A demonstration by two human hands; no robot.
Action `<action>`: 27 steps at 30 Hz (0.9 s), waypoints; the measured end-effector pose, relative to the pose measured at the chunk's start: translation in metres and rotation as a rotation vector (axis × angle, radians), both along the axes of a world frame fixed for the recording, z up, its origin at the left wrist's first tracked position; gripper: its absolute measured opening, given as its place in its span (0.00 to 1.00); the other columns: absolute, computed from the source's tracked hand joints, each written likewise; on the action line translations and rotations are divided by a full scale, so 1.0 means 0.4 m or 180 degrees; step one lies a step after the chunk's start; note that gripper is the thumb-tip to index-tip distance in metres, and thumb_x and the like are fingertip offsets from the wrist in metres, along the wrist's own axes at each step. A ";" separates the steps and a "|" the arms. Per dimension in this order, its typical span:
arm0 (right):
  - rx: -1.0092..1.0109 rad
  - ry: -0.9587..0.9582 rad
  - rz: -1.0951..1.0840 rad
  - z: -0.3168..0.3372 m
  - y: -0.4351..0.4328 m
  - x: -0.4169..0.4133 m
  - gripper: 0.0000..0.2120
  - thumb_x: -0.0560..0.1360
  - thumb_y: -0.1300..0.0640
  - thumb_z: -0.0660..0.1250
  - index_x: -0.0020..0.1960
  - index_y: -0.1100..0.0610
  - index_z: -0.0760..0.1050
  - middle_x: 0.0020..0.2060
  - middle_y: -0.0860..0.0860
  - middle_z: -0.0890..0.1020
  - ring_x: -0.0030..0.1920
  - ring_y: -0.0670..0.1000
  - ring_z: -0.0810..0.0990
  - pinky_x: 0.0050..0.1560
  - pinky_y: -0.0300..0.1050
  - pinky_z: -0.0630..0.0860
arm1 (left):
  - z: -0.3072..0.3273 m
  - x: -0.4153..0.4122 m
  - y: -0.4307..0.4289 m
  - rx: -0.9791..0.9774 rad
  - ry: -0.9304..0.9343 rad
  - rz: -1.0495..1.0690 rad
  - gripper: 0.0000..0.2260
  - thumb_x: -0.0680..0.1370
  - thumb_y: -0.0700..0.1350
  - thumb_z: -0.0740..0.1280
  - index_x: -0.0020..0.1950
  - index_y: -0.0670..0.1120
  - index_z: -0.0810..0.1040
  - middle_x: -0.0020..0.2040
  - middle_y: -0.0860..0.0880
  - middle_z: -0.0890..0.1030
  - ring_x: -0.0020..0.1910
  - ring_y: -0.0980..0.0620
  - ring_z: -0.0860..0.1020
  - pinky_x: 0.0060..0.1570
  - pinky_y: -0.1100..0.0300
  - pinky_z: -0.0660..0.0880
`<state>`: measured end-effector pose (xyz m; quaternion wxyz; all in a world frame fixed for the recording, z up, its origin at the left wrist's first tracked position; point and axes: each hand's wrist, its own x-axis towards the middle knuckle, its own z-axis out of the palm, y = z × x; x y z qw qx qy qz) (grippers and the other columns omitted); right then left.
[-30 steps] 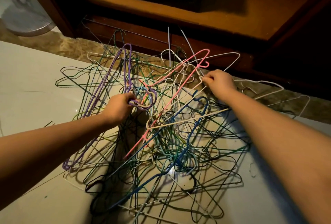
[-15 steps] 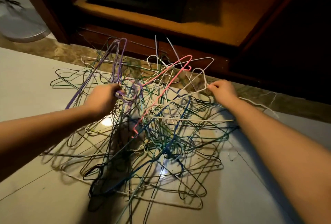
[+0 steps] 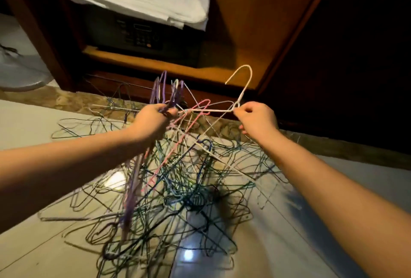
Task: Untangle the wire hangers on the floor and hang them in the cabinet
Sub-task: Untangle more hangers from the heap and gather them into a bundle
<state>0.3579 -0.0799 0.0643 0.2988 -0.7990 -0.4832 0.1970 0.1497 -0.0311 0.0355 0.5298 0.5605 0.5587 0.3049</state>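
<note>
A tangled heap of wire hangers [image 3: 182,193] in green, blue, white and black lies on the pale tiled floor. My left hand [image 3: 153,119] grips a bunch of purple hangers [image 3: 159,91] lifted above the heap, with a pink hanger [image 3: 195,117] caught against them. My right hand [image 3: 255,117] pinches the neck of a white hanger [image 3: 243,84], whose hook points up in front of the wooden cabinet [image 3: 251,22]. The white hanger's lower wires still run down into the heap.
The open cabinet holds a dark safe with a keypad [image 3: 140,33] and folded white cloth [image 3: 138,2] on top of it. A marble strip [image 3: 66,102] runs along the cabinet's base. A white fan base [image 3: 20,73] stands at the left.
Both hands have risen from the heap. The purple bunch and the white hanger have been lifted upward, and my view has tilted up toward the cabinet.
</note>
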 end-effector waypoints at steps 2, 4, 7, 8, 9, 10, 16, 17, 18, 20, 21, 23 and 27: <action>0.0199 0.0082 0.0205 0.026 0.001 -0.067 0.11 0.76 0.52 0.64 0.36 0.53 0.76 0.29 0.48 0.78 0.36 0.52 0.81 0.38 0.47 0.78 | 0.020 0.002 -0.003 -0.0195 -0.0487 0.0086 0.09 0.79 0.42 0.62 0.38 0.46 0.72 0.28 0.48 0.69 0.24 0.55 0.66 0.22 0.68 0.63; 0.0361 0.0018 0.0422 0.030 0.002 -0.134 0.10 0.77 0.52 0.63 0.39 0.54 0.77 0.31 0.47 0.78 0.36 0.50 0.78 0.34 0.42 0.71 | 0.042 0.002 -0.017 -0.0380 -0.0976 0.0062 0.07 0.79 0.41 0.61 0.42 0.45 0.72 0.29 0.47 0.73 0.23 0.56 0.71 0.23 0.68 0.69; 0.0477 0.0065 0.0635 -0.004 0.010 -0.216 0.08 0.77 0.53 0.63 0.47 0.56 0.79 0.38 0.51 0.80 0.38 0.51 0.77 0.35 0.43 0.71 | 0.062 0.005 -0.046 -0.0423 -0.1335 -0.0231 0.03 0.79 0.40 0.61 0.49 0.46 0.73 0.38 0.48 0.79 0.33 0.53 0.78 0.31 0.62 0.78; 0.0498 0.0119 0.0630 -0.022 0.015 -0.234 0.08 0.77 0.54 0.64 0.48 0.56 0.79 0.40 0.53 0.81 0.40 0.54 0.79 0.38 0.46 0.74 | 0.062 0.003 -0.053 -0.0396 -0.1445 -0.0322 0.06 0.79 0.39 0.60 0.53 0.47 0.74 0.42 0.47 0.79 0.36 0.53 0.78 0.34 0.60 0.79; 0.0506 0.0156 0.0583 -0.039 0.020 -0.247 0.07 0.77 0.55 0.64 0.48 0.56 0.79 0.41 0.55 0.82 0.42 0.56 0.79 0.41 0.49 0.76 | 0.062 -0.001 -0.057 -0.0382 -0.1536 -0.0391 0.09 0.79 0.38 0.60 0.57 0.48 0.74 0.45 0.48 0.80 0.38 0.53 0.79 0.37 0.59 0.80; 0.0526 0.0215 0.0536 -0.049 0.023 -0.257 0.07 0.76 0.57 0.63 0.48 0.56 0.80 0.41 0.56 0.82 0.43 0.58 0.80 0.42 0.52 0.77 | 0.060 -0.008 -0.056 -0.0387 -0.1592 -0.0439 0.12 0.79 0.37 0.60 0.60 0.49 0.73 0.47 0.48 0.81 0.38 0.54 0.80 0.39 0.58 0.80; 0.0752 0.0329 0.1219 -0.092 0.039 -0.271 0.08 0.78 0.58 0.62 0.49 0.57 0.79 0.44 0.52 0.78 0.47 0.51 0.74 0.44 0.43 0.67 | 0.039 -0.058 -0.005 -0.0379 -0.1448 -0.0430 0.03 0.79 0.38 0.59 0.50 0.43 0.72 0.42 0.45 0.77 0.32 0.54 0.77 0.37 0.58 0.80; 0.0867 0.0133 0.1296 -0.096 0.046 -0.263 0.09 0.78 0.58 0.61 0.51 0.58 0.79 0.46 0.52 0.79 0.48 0.50 0.74 0.46 0.44 0.67 | 0.033 -0.063 0.008 -0.0346 -0.1440 -0.0306 0.03 0.80 0.39 0.59 0.48 0.43 0.70 0.39 0.45 0.75 0.28 0.55 0.75 0.33 0.59 0.79; 0.0934 0.0033 0.1308 -0.107 0.056 -0.249 0.10 0.79 0.58 0.60 0.54 0.58 0.79 0.48 0.51 0.79 0.50 0.49 0.73 0.48 0.43 0.68 | 0.026 -0.069 0.022 -0.0335 -0.1414 -0.0126 0.05 0.80 0.39 0.58 0.46 0.43 0.70 0.37 0.46 0.73 0.25 0.57 0.74 0.30 0.61 0.78; 0.0722 0.0026 0.1095 -0.156 0.083 -0.202 0.12 0.79 0.57 0.59 0.58 0.57 0.77 0.52 0.50 0.79 0.51 0.47 0.74 0.48 0.40 0.69 | 0.003 -0.087 0.054 -0.0247 -0.1301 0.0213 0.07 0.81 0.39 0.56 0.44 0.45 0.70 0.34 0.47 0.69 0.23 0.58 0.69 0.26 0.64 0.75; 0.0436 -0.0005 0.0877 -0.191 0.095 -0.172 0.12 0.80 0.57 0.58 0.60 0.56 0.76 0.54 0.50 0.78 0.50 0.47 0.73 0.44 0.37 0.68 | -0.010 -0.098 0.068 -0.0141 -0.1183 0.0311 0.08 0.81 0.40 0.56 0.43 0.46 0.70 0.33 0.48 0.67 0.24 0.57 0.67 0.25 0.65 0.73; -0.0292 -0.0203 0.0510 -0.268 0.106 -0.110 0.13 0.79 0.56 0.58 0.62 0.55 0.73 0.58 0.50 0.77 0.45 0.47 0.72 0.36 0.37 0.65 | -0.042 -0.121 0.100 0.0154 -0.0797 0.0422 0.09 0.81 0.40 0.56 0.42 0.48 0.71 0.32 0.49 0.65 0.26 0.56 0.64 0.24 0.64 0.68; -0.1082 -0.0534 0.0528 -0.378 0.117 -0.052 0.16 0.79 0.55 0.59 0.66 0.54 0.71 0.59 0.54 0.77 0.54 0.55 0.76 0.47 0.43 0.69 | -0.117 -0.172 0.161 0.0715 0.0364 0.0424 0.07 0.80 0.43 0.59 0.45 0.51 0.74 0.33 0.49 0.70 0.30 0.50 0.67 0.30 0.59 0.62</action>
